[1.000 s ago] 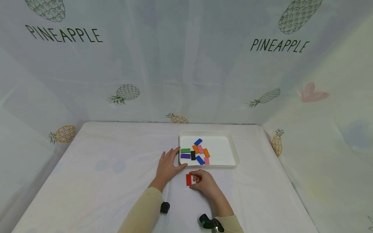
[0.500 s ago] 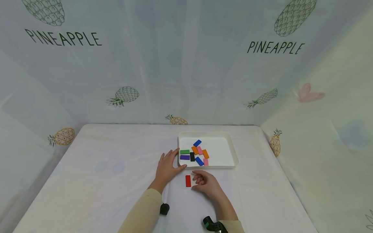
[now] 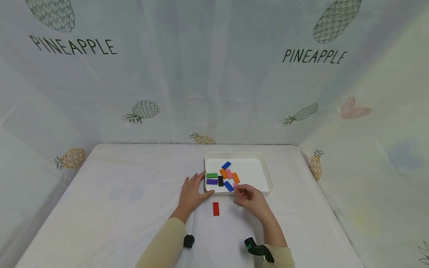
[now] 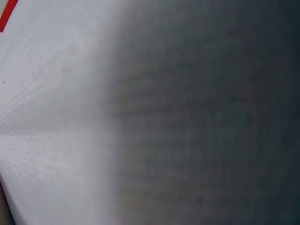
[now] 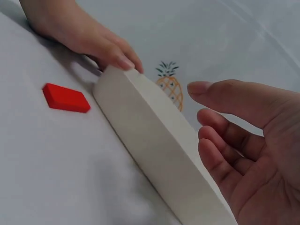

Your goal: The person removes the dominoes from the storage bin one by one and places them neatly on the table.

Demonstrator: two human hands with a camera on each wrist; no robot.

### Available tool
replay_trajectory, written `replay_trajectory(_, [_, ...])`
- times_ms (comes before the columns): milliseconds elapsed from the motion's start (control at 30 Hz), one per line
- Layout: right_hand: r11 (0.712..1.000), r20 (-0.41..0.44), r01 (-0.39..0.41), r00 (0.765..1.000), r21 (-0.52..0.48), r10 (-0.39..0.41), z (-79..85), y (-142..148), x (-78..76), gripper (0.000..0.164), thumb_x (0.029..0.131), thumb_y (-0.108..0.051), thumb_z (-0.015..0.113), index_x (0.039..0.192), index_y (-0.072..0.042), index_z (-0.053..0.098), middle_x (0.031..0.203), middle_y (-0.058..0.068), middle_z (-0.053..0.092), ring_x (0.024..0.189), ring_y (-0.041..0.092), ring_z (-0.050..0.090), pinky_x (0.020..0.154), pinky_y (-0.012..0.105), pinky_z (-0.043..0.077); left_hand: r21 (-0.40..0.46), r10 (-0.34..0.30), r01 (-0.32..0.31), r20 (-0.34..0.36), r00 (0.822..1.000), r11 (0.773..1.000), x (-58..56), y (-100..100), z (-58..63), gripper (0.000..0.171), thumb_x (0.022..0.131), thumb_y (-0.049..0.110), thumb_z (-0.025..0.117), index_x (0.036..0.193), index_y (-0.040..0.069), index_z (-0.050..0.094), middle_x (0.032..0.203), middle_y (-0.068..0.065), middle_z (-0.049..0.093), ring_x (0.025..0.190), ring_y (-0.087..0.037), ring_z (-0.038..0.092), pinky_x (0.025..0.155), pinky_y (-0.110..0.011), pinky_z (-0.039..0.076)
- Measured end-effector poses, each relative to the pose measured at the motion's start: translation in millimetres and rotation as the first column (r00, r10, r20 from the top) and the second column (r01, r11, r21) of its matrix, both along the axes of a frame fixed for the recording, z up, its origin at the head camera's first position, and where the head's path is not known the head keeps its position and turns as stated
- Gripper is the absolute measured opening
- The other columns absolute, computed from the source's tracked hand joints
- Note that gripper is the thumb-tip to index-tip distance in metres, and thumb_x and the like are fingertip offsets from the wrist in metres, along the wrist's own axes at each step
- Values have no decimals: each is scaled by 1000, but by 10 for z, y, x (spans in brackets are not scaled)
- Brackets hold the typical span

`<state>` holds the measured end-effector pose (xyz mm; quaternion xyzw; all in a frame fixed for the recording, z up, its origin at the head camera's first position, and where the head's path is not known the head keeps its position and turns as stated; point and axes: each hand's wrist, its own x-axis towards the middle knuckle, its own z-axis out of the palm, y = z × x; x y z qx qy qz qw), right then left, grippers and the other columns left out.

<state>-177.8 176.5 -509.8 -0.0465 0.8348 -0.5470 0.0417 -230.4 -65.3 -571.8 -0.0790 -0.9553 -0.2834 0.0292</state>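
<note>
My left hand (image 3: 191, 193) holds the front left corner of a white tray (image 3: 270, 180), thumb at the front rim and fingers along the left side. Just in front of the tray a red block (image 3: 216, 209) lies flat on the cloth, its side also plain in the right wrist view. Over the tray's front rim hovers my right hand (image 3: 250, 200), fingers loosely curled with nothing between them. Its fingertips overlap a pink block (image 3: 236, 184) in the head view. The left wrist view is mostly dark blur, with a sliver of the red block (image 4: 6, 15).
Inside the tray, blocks gather at the left: green (image 3: 212, 175), purple (image 3: 212, 182), black (image 3: 220, 181), plus blue, orange and pink ones. A white cloth (image 3: 151, 171) covers the table. Printed fabric (image 3: 201, 74) hangs behind and at the sides.
My right hand has left the red block and moved right and forward to the tray's front rim. The red block stays on the cloth; my left hand keeps its place.
</note>
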Motion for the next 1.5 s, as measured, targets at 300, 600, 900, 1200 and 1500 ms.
replay_trajectory(300, [995, -71, 8, 998, 100, -1, 39, 269, -318, 41, 80, -1, 78, 118, 0, 64, 100, 13, 64, 84, 22, 56, 75, 22, 52, 14, -2, 3, -25, 1000, 1000, 3, 5, -22, 86, 80, 62, 67, 150, 22, 38, 147, -3, 47, 141, -27, 32, 117, -53, 11])
replay_trajectory(600, [971, 20, -91, 996, 223, 89, -51, 338, -571, 34, 84, -5, 75, 117, -3, 66, 97, 5, 65, 85, 21, 56, 73, 26, 52, 15, -5, 5, -28, 1000, 1000, -7, -7, -42, 87, 80, 64, 65, 150, 22, 37, 147, -2, 47, 141, -27, 32, 117, -52, 10])
replay_trajectory(900, [953, 116, -107, 990, 283, 77, -123, 237, -712, 19, 86, -8, 73, 105, -5, 71, 87, 1, 64, 84, 21, 56, 73, 29, 52, 25, -6, 6, -29, 1000, 1000, -7, -10, -34, 86, 80, 62, 66, 150, 22, 37, 147, -2, 48, 141, -27, 32, 117, -52, 10])
replay_trajectory(1200, [958, 171, -66, 985, 278, 18, -153, 188, -752, 17, 83, -2, 73, 99, -4, 70, 79, 5, 59, 75, 21, 52, 65, 29, 48, 32, -5, 5, -20, 1000, 999, 20, -11, 19, 85, 81, 60, 68, 150, 21, 39, 146, -2, 48, 141, -28, 32, 117, -53, 11])
replay_trajectory(1500, [919, 165, -22, 985, 393, -47, -194, 143, -781, 20, 81, -12, 78, 98, -9, 69, 76, 4, 55, 69, 20, 50, 59, 29, 39, 19, -4, 4, -2, 1000, 1000, 7, -10, 6, 85, 81, 62, 66, 150, 21, 37, 147, -1, 47, 142, -27, 30, 117, -52, 10])
